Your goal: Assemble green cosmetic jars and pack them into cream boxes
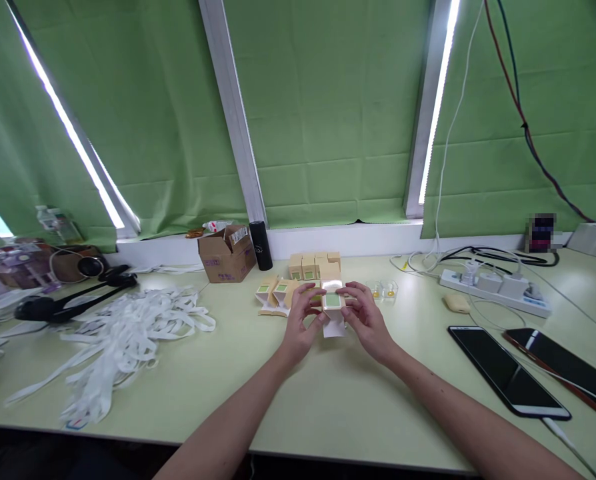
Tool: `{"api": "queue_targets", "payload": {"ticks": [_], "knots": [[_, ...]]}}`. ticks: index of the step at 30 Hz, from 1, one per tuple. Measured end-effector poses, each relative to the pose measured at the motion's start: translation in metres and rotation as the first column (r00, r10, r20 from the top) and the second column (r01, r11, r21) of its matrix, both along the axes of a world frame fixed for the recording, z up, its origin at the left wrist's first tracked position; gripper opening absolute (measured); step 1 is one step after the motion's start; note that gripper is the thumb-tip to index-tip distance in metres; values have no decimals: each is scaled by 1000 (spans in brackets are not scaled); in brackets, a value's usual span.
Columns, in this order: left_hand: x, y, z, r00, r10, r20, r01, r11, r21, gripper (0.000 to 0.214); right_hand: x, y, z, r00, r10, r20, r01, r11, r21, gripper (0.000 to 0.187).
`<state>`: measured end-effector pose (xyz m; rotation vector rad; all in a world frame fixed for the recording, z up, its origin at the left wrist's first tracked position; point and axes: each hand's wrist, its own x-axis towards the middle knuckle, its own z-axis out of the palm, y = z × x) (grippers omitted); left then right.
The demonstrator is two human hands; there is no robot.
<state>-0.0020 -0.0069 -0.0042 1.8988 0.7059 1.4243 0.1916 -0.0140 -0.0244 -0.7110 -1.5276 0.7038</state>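
A small kraft paper box [333,301] with a window and unfolded white-lined flaps is held up between my two hands over the table. The fingers of my left hand [303,323] close on its left side, and my right hand [367,320] grips the right side. Just left of my left hand lie several flattened, part-folded boxes [274,295] of the same kind. Behind my hands stands a row of folded boxes [309,265]. Beside my right fingers is a clear plastic tray [389,291] with small yellow items, too small to name.
Left on the table [218,393] lies a heap of white straps [133,340]. At the back stand a cardboard carton [227,257] and a black cylinder [261,245]. To the right are a power strip [495,293], cables, a phone [508,370] and another dark phone [573,367].
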Motion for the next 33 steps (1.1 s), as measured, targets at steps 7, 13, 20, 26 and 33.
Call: {"api": "queue_targets", "payload": {"ticks": [7, 13, 20, 26, 33], "knots": [[2, 5, -5, 997, 73, -32, -73, 997, -4, 42, 1, -3, 3, 996, 63, -63, -65, 997, -29, 32], [4, 6, -4, 994, 109, -19, -110, 994, -10, 39, 1, 0, 1, 991, 104, -81, -106, 994, -29, 34], [5, 9, -6, 991, 130, 31, -130, 991, -13, 33, 0, 3, -5, 993, 108, -53, -109, 993, -32, 38], [6, 9, -6, 989, 149, 17, -149, 989, 15, 32, -1, 1, -4, 996, 75, -38, -75, 997, -16, 40], [7, 6, -3, 989, 146, 11, -146, 989, 19, 31, -1, 4, -5, 997, 64, -33, -65, 997, -28, 38]]}}
